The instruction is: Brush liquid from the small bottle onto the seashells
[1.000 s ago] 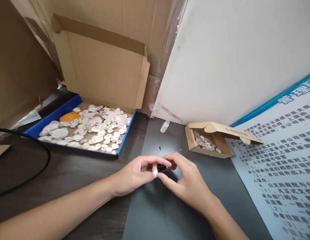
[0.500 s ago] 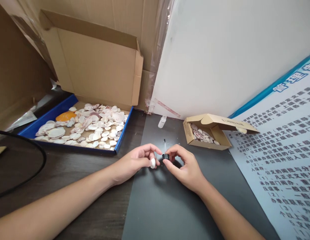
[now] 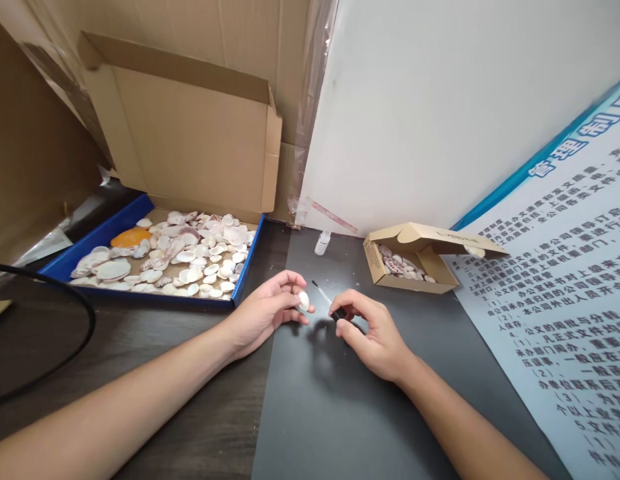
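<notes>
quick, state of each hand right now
Left hand: pinched closed, holding a white shell.
Right hand: closed, holding a black cap with a thin brush.

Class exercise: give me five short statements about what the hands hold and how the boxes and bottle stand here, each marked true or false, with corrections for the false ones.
1. The left hand holds a small white shell. True.
2. The right hand holds the bottle. False: it holds a black cap with a thin brush; the bottle stands on the grey mat.
3. An orange shell lies in the blue-sided box. True.
4. The blue-sided box's lid is closed. False: it stands open.
5. The small cardboard box is left of the bottle. False: it is to the right.
</notes>
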The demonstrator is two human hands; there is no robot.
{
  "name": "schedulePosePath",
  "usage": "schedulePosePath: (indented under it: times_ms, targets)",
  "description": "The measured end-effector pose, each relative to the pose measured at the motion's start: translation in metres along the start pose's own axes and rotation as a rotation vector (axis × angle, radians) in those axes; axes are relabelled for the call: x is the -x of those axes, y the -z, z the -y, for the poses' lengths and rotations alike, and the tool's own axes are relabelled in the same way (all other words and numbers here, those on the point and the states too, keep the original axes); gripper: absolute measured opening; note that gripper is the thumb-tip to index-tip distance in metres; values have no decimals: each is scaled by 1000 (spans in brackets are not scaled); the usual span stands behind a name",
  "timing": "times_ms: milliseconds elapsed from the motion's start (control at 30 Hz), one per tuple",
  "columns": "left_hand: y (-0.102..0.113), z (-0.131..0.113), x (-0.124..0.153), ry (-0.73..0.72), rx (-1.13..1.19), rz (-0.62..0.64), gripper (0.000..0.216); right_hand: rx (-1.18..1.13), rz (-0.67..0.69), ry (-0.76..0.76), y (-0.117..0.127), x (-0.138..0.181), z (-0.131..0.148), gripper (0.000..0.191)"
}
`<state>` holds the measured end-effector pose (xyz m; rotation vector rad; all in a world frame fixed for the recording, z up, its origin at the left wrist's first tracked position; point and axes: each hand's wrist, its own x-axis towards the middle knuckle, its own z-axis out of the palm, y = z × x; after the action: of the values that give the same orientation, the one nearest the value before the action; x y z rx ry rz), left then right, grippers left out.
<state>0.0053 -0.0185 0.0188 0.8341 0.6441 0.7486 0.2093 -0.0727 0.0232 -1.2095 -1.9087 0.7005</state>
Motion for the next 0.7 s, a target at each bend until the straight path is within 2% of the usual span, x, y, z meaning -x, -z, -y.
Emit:
schedulePosePath:
  times_ms: [200,400,633,700]
  targets:
    - [1,-2,-1,-1,4,-22,24,9,17,86,2,1,2,17]
    - [2,-2,0,5,-21,-9,26,-1,47,97,0,2,6,19]
    - [0,-1,-2,2,-6,-25,26,44,-60,41,-1,2,2,18]
    - [0,-2,-2,10,3,-28,24,35,-39,66,-2,1,3,18]
